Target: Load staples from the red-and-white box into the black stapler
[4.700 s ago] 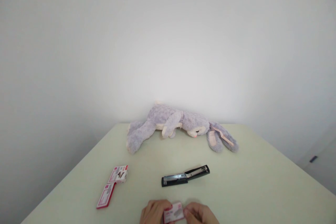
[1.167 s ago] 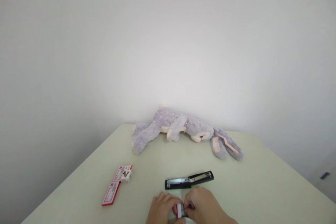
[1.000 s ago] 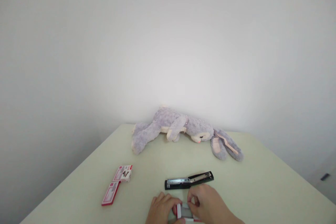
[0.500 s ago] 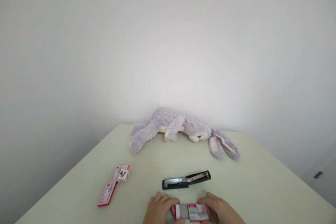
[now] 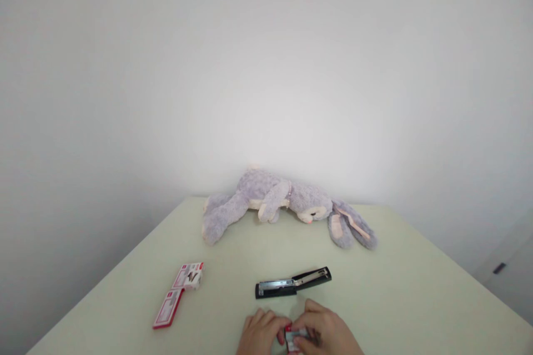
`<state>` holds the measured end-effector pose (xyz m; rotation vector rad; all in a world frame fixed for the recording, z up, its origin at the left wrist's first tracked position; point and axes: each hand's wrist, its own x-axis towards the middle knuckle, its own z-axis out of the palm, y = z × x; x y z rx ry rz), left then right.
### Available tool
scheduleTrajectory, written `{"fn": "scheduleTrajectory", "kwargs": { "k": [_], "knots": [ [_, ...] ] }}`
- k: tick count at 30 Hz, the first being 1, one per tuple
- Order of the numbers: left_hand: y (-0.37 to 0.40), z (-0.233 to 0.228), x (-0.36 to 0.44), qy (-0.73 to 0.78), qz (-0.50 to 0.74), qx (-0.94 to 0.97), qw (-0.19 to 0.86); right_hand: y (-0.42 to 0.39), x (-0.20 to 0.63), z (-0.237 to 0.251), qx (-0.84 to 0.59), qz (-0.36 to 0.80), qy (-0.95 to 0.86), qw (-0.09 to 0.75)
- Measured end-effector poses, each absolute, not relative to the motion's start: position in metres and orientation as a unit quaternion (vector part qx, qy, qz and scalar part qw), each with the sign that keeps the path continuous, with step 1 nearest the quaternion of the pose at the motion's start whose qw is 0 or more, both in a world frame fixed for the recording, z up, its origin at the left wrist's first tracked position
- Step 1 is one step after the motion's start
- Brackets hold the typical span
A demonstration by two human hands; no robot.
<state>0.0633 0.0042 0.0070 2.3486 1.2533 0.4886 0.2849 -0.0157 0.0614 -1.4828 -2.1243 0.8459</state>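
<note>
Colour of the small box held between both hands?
Red and white small box, grey printed panel; head view, mostly covered by fingers.

The plush rabbit (image 5: 287, 205) is soft, fuzzy grey cloth with smoother pink ear linings. The opened stapler (image 5: 292, 283) pairs glossy black plastic with shiny bare metal. The staple boxes (image 5: 179, 293) look like printed cardboard, faintly glossy. The table (image 5: 395, 288) top is smooth, matt and pale.

table (image 5: 416, 299) | on it: plush rabbit (image 5: 287, 205), stapler (image 5: 293, 283), two staple boxes (image 5: 179, 293)
</note>
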Motion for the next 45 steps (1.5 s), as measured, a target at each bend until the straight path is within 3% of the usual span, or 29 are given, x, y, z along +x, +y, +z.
{"fn": "scheduleTrajectory", "kwargs": {
  "k": [9, 20, 26, 31, 38, 45],
  "knots": [
    [0.005, 0.001, 0.061, 0.445, 0.183, 0.846, 0.23, -0.013, 0.295, 0.055, -0.54, 0.281, -0.754, 0.246],
    [0.002, 0.015, 0.065, 0.459, 0.16, 0.837, 0.252, -0.024, 0.309, 0.025, -0.499, 0.347, -0.749, 0.265],
    [0.0, 0.02, 0.067, 0.471, 0.149, 0.829, 0.261, -0.022, 0.307, 0.034, -0.491, 0.338, -0.767, 0.239],
    [-0.001, 0.032, 0.069, 0.478, 0.115, 0.827, 0.271, -0.021, 0.303, 0.053, -0.541, 0.266, -0.748, 0.278],
    [-0.003, 0.044, 0.07, 0.481, 0.102, 0.82, 0.294, -0.025, 0.31, 0.054, -0.5, 0.293, -0.776, 0.249],
    [-0.007, 0.052, 0.071, 0.482, 0.098, 0.819, 0.295, -0.031, 0.305, 0.04, -0.541, 0.333, -0.706, 0.314]
  ]
}}
